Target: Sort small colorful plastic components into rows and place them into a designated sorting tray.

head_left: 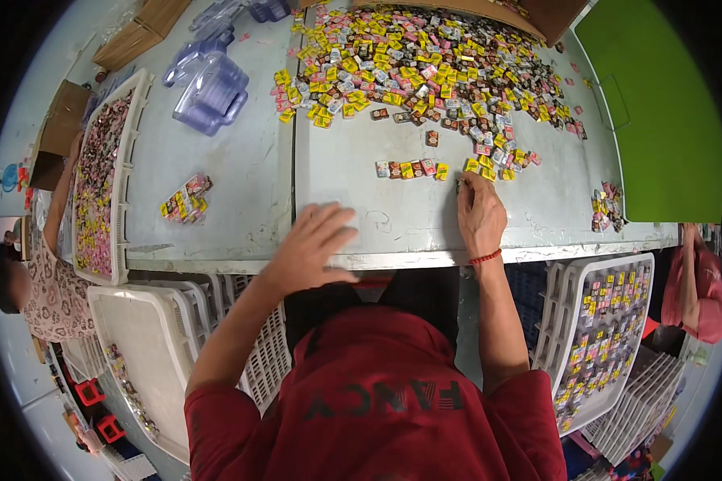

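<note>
My left hand (317,242) hovers over the table's near edge, its fingers spread and nothing in them. Over the table, my right hand (481,215) has its fingers pinched together, with a bit of a small dark block showing at the fingertips. Just left of it lies a short row of small printed blocks (407,169) in brown, yellow, pink and white. A yellow block (442,171) sits at the row's right end. Other loose yellow blocks (487,167) lie right by my right fingertips. Behind them spreads a large heap of such blocks (425,64).
Clear plastic trays (210,92) and a small block cluster (187,200) lie on the left. A white crate of blocks (124,176) stands beyond. A green board (658,112) is at right, near another cluster (608,207). Filled white trays (606,337) stand below. People work on both sides.
</note>
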The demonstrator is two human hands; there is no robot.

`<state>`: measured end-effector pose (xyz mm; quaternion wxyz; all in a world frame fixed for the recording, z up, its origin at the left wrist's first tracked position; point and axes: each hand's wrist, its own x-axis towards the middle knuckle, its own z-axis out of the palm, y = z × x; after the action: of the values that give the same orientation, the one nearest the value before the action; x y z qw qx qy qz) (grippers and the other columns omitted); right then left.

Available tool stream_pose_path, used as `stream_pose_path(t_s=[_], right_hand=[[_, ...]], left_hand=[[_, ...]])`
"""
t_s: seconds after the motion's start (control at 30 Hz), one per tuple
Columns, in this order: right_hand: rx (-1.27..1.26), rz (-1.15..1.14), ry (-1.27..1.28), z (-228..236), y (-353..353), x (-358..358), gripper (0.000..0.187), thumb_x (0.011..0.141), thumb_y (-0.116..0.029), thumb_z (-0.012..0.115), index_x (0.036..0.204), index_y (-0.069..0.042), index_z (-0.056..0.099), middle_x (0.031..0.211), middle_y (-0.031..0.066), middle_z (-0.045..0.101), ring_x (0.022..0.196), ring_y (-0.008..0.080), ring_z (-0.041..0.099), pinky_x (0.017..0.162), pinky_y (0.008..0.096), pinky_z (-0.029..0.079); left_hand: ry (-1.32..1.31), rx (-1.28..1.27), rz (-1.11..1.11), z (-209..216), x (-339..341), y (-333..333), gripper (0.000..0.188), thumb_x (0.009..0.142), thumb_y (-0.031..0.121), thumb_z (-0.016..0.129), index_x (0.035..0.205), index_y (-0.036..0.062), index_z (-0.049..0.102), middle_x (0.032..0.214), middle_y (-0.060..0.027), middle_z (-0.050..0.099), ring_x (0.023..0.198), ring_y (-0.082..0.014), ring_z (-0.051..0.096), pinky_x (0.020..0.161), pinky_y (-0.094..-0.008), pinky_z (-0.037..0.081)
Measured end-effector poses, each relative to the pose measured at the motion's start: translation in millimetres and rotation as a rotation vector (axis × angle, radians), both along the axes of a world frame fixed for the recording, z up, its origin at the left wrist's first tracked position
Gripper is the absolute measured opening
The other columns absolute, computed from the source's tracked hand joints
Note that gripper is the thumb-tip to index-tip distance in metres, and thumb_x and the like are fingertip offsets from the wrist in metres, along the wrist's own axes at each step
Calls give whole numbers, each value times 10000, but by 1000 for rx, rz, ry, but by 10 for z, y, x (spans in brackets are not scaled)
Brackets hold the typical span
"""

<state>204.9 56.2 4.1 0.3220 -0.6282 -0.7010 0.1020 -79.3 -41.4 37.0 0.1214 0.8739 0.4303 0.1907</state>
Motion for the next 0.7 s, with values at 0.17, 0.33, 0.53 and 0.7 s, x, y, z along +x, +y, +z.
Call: stream_pose_path(t_s=[0.17,0.33,0.53,0.7], right_hand=[[8,-63,-68,-33,6,-86,165,888,-137,618,1031,-68,663,933,140,665,731,303,657,632,381,514],[-64,-29,-15,70,-26,-58,228,891,-180,628,1091,-71,639,1060,173,616,775,355,653,642,417,524],[8,29,33,93,-182,-48,237,886,-140,654,1105,-51,630,1044,126,607,593,194,588,587,329,494],[-32,113,110,272,-348,-109,235,863,-84,667,1093,-51,630,1062,127,606,603,195,592,584,312,494]], left_hand=[[61,-29,37,-57,-144,168,985,577,707,698,1243,-2,537,1412,-151,424,1310,-391,355,1065,-545,259],[-36,86,215,-157,-41,196,784,632,572,778,1122,-1,564,1416,-200,383,1290,-443,347,1038,-552,277],[-135,42,459,-233,590,-11,585,716,347,772,1120,-7,541,1352,-211,417,1279,-425,350,1029,-525,280],[-11,38,103,-210,463,39,356,776,192,680,1094,65,580,1337,-102,476,1317,-353,348,1048,-521,269]])
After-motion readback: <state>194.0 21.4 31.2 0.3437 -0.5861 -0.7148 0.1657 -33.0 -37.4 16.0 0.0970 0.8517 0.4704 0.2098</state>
